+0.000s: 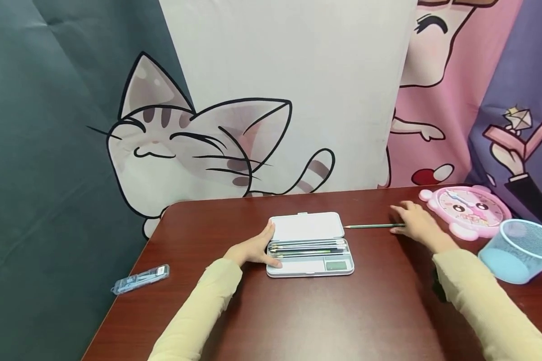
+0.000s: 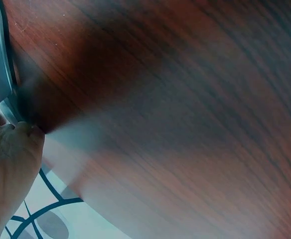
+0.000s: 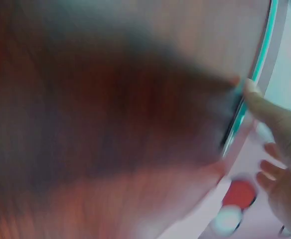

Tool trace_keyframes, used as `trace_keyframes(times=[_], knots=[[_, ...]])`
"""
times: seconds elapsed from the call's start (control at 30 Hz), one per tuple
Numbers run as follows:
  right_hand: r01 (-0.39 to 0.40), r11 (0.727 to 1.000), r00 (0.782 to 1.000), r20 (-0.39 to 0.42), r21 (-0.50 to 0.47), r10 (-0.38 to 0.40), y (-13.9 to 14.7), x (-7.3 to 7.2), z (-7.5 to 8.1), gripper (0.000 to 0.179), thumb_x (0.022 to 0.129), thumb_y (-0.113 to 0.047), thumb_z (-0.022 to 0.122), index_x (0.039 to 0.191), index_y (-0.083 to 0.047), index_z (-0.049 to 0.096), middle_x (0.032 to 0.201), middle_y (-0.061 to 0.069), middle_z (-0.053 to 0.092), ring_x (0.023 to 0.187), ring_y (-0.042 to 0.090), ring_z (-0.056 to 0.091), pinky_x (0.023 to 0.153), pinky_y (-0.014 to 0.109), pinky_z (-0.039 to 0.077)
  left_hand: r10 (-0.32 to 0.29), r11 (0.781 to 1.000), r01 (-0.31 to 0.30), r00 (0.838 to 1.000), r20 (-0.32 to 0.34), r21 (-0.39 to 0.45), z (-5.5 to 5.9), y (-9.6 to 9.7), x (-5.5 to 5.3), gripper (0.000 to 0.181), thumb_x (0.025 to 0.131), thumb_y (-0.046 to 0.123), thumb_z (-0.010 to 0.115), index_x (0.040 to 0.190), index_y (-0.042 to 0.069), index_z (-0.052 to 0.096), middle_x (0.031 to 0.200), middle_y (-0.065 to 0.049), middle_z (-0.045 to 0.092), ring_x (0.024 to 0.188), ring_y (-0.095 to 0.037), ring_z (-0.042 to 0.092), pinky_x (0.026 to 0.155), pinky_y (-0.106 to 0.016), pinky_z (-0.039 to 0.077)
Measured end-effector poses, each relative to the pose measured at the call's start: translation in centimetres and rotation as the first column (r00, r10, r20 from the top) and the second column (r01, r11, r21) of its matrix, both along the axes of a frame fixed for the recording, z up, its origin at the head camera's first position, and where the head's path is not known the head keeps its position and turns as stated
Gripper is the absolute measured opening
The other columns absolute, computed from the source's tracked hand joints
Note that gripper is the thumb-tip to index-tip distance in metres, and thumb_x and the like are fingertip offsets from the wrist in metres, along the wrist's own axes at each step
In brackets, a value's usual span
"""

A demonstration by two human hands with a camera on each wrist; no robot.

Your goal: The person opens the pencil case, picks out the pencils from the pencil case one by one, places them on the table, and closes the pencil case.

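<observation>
A pencil case [image 1: 304,268] lies on the table with its white lid [image 1: 304,226] folded back. Several pencils [image 1: 307,245] fill its upper tray, with a grey-green eraser [image 1: 336,265] below them at the right. My left hand [image 1: 255,246] grips the case's left side, its thumb over the tray's front corner and its fingers by the lid. Right of the lid lies a green pencil [image 1: 370,226], its point towards the case. Over the pencil's other end is my right hand [image 1: 415,223], fingers spread apart; in the right wrist view one fingertip touches the green pencil [image 3: 260,59].
A small clear-blue plastic case [image 1: 141,279] lies at the table's left edge. Beyond my right hand lies a pink animal-shaped clock [image 1: 474,210], with a light-blue mesh basket [image 1: 519,250] in front of it. A cartoon-printed curtain [image 1: 343,100] hangs behind the table.
</observation>
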State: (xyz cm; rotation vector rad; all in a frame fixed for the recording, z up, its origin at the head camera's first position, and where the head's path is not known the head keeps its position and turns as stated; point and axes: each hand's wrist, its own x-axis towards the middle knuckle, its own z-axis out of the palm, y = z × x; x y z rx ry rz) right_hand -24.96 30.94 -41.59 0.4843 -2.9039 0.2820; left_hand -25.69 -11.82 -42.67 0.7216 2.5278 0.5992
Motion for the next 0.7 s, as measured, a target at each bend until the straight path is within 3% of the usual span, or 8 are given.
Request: trace_keyframes(times=[0.13,0.27,0.43,0.6,0.67,0.7], knots=[[-0.166,0.974,0.985,-0.069,-0.155,0.157,-4.7,0.9,-0.4,0.048,0.073,-0.017,0.075,0.113,0.005,0.059,0.113,0.027,0.053,0.103,0.044,0.051,0.089,0.055,0.04,-0.003,1.0,0.003,1.0,0.003,-0.009,0.2,0.2,-0.1,0.116,0.072,0.04,0.075,0.145,0.0,-0.006,0.153,-0.015,-0.014,0.142,-0.023,-0.005,0.115,-0.037,0.013],[-0.328,0.927,0.944,-0.027,-0.182,0.329,-9.0,2.1,-0.4,0.032,0.079,-0.019,0.07,0.105,-0.002,0.065,0.104,0.012,0.059,0.093,0.025,0.058,0.081,0.042,0.047,-0.007,1.0,0.007,1.0,0.005,-0.015,0.2,0.3,-0.1,0.115,0.073,0.039,0.075,0.145,0.0,-0.006,0.153,-0.015,-0.015,0.142,-0.023,-0.005,0.115,-0.037,0.012],[-0.44,0.897,0.895,-0.096,-0.038,0.435,-12.0,2.5,-0.3,0.021,0.077,-0.016,0.071,0.095,-0.006,0.069,0.09,0.001,0.061,0.073,0.01,0.057,0.064,0.026,0.047,-0.019,1.0,0.019,1.0,-0.003,-0.009,0.2,0.3,-0.1,0.115,0.073,0.04,0.074,0.145,-0.001,-0.006,0.153,-0.015,-0.015,0.142,-0.023,-0.006,0.115,-0.038,0.012],[-0.515,0.846,0.811,-0.24,0.136,0.533,-13.0,2.1,-0.5,0.01,0.072,-0.009,0.074,0.08,-0.007,0.068,0.076,0.0,0.057,0.066,0.009,0.053,0.059,0.023,0.046,-0.019,1.0,0.019,1.0,-0.006,-0.017,0.3,0.3,-0.1,0.114,0.074,0.039,0.074,0.145,-0.001,-0.006,0.153,-0.015,-0.014,0.142,-0.022,-0.007,0.115,-0.037,0.012],[-0.525,0.839,0.8,-0.251,0.145,0.545,-13.1,2.0,-0.6,0.007,0.073,-0.008,0.073,0.078,-0.007,0.068,0.074,-0.001,0.056,0.064,0.008,0.053,0.057,0.022,0.045,-0.016,1.0,0.016,1.0,-0.009,-0.018,0.4,0.3,0.0,0.114,0.074,0.038,0.075,0.145,-0.001,-0.005,0.153,-0.015,-0.014,0.142,-0.022,-0.006,0.115,-0.037,0.011],[-0.521,0.843,0.809,-0.239,0.129,0.537,-13.2,2.0,-0.6,0.007,0.074,-0.008,0.072,0.079,-0.008,0.068,0.074,-0.001,0.056,0.063,0.007,0.053,0.057,0.021,0.045,-0.015,1.0,0.015,1.0,-0.009,-0.021,0.4,0.3,0.1,0.114,0.073,0.038,0.075,0.145,-0.001,-0.005,0.153,-0.015,-0.013,0.142,-0.022,-0.007,0.115,-0.037,0.011]])
